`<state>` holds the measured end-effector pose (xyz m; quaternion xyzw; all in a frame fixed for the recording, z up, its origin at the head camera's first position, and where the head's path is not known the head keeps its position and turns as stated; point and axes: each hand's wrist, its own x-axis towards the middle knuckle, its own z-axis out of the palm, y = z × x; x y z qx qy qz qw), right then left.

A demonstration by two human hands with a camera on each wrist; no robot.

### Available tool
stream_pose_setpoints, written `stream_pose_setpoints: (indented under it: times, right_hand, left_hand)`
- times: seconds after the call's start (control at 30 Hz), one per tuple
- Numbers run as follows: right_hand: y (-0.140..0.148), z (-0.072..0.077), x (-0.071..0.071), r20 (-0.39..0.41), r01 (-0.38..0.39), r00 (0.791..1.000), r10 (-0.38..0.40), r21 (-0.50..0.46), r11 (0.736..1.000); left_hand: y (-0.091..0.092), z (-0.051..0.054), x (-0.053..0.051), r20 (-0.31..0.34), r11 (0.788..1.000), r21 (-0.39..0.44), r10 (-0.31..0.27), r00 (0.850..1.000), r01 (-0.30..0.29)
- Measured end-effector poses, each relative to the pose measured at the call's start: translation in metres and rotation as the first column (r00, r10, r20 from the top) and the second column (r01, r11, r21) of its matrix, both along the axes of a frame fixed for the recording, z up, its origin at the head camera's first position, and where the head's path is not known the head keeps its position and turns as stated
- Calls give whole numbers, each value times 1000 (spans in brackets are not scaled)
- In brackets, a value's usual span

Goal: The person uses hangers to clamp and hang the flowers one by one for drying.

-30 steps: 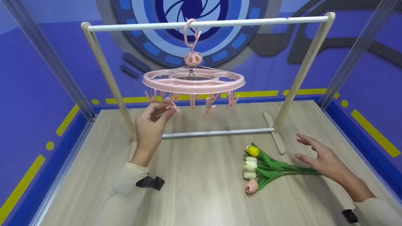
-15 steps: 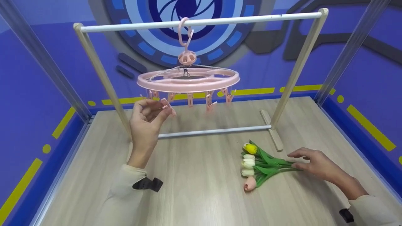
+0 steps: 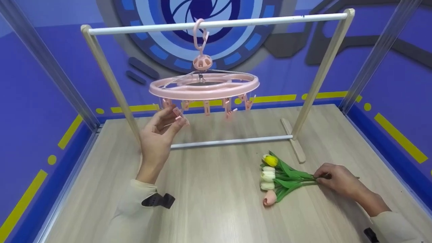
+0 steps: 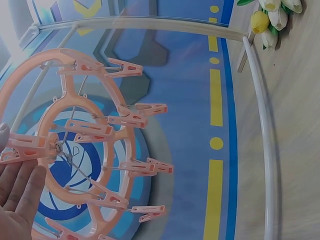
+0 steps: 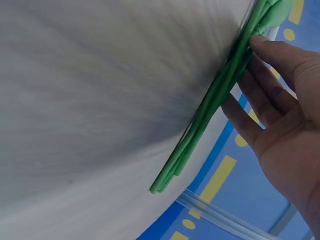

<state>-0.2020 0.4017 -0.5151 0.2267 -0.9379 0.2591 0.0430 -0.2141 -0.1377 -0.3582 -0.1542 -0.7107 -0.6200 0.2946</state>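
Observation:
A pink oval clip hanger hangs by its hook from the white rod of a wooden stand. My left hand pinches one of its pink clips between thumb and fingers. In the left wrist view that clip lies against the fingers at the left edge, and the thumb is mostly cut off. At the right of the table, my right hand holds the green stems of a bunch of artificial tulips. The blooms are yellow, white and pink, pointing left, and lie on the table.
The stand's top rod runs above the hanger, and a lower white rod crosses near the tabletop. A wooden foot stands just behind the tulips. Several other clips dangle under the hanger. Blue walls enclose the table.
My right hand has come down and left onto the tulip stems and closed around them. The left hand keeps its pinch on the clip, and the head view has shifted slightly.

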Motion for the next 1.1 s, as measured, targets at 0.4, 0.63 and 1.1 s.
stream_pose_setpoints:
  times: [0.4, 0.63, 1.1]
  right_hand:
    - [-6, 14, 0, -58, 39, 998, -39, 6, 999]
    - [-11, 38, 3, -39, 77, 996, -81, -107, 991]
    - [-20, 76, 5, -316, -24, 949, -16, -123, 992]
  left_hand:
    - [-4, -2, 3, -1, 1000, -20, -12, 1000, 12]
    - [-4, -4, 3, 24, 1000, -15, -16, 1000, 17]
    - [-1, -3, 6, 31, 999, -38, -21, 999, 22]
